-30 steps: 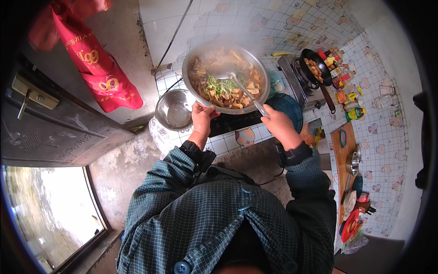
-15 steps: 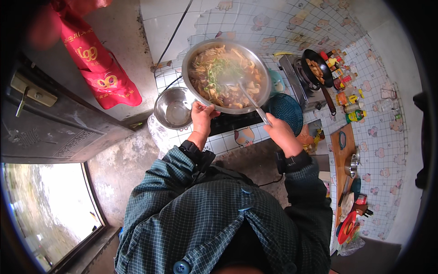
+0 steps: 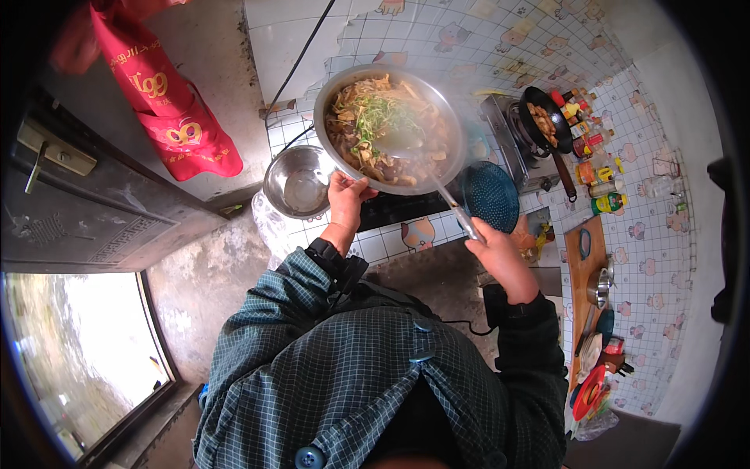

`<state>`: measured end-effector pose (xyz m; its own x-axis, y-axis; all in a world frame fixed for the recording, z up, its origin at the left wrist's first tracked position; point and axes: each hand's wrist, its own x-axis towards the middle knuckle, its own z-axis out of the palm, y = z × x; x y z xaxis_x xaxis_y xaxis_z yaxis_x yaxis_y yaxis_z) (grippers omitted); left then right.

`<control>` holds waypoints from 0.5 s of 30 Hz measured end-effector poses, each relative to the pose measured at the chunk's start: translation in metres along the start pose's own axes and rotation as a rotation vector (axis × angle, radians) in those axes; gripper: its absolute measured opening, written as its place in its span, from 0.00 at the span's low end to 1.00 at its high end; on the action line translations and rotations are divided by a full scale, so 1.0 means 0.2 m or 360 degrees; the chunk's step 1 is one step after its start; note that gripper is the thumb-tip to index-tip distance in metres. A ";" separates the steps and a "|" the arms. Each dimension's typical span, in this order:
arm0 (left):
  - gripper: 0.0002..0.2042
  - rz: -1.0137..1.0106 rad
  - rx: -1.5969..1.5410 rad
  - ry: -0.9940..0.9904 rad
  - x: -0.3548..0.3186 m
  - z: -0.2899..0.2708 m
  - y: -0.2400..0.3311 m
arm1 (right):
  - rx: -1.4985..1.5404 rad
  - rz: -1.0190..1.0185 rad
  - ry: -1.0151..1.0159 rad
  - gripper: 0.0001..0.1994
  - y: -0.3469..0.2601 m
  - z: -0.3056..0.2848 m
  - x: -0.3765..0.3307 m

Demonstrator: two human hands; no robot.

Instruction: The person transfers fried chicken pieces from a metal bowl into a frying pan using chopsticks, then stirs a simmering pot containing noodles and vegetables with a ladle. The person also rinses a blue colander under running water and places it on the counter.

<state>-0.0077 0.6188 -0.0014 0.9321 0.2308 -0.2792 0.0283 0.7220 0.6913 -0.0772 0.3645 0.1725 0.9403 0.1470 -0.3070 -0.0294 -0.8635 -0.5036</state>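
A wide metal basin [image 3: 455,148] full of steaming stew stands on the tiled counter, with shredded greens [image 3: 383,117] heaped on the food. My left hand [image 3: 345,205] grips its near left rim, thumb on the edge. Wrapped round the handle of a metal ladle [image 3: 451,205], my right hand [image 3: 500,254] is to the right of the basin's near side. The ladle's head lies in the stew near the middle, partly veiled by steam.
A bare metal bowl [image 3: 300,181] sits left of the basin, and a blue perforated basket [image 3: 491,195] to its right. Farther right are a gas stove, a black frying pan [image 3: 544,119] with browned food, several bottles, and a wooden board [image 3: 587,258]. A red apron [image 3: 176,117] hangs at left.
My right hand has drawn back toward me and slightly right, and the ladle moved with it. The greens and stew have shifted in the basin. My left hand keeps its hold.
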 end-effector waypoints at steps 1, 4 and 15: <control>0.11 0.0006 -0.0015 -0.0002 0.00 -0.01 0.01 | -0.0073 0.0027 -0.0037 0.23 -0.06 0.02 0.00; 0.11 -0.0008 -0.0035 -0.0026 -0.01 0.00 0.01 | -0.0172 0.0046 -0.0003 0.22 -0.06 0.11 0.07; 0.11 -0.0030 0.0023 -0.0018 0.00 -0.01 0.02 | -0.0161 -0.0047 0.0119 0.23 -0.08 0.07 -0.01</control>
<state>-0.0084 0.6220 0.0001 0.9353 0.2100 -0.2847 0.0509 0.7165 0.6958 -0.0842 0.3848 0.1692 0.9630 0.1402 -0.2301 0.0297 -0.9041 -0.4263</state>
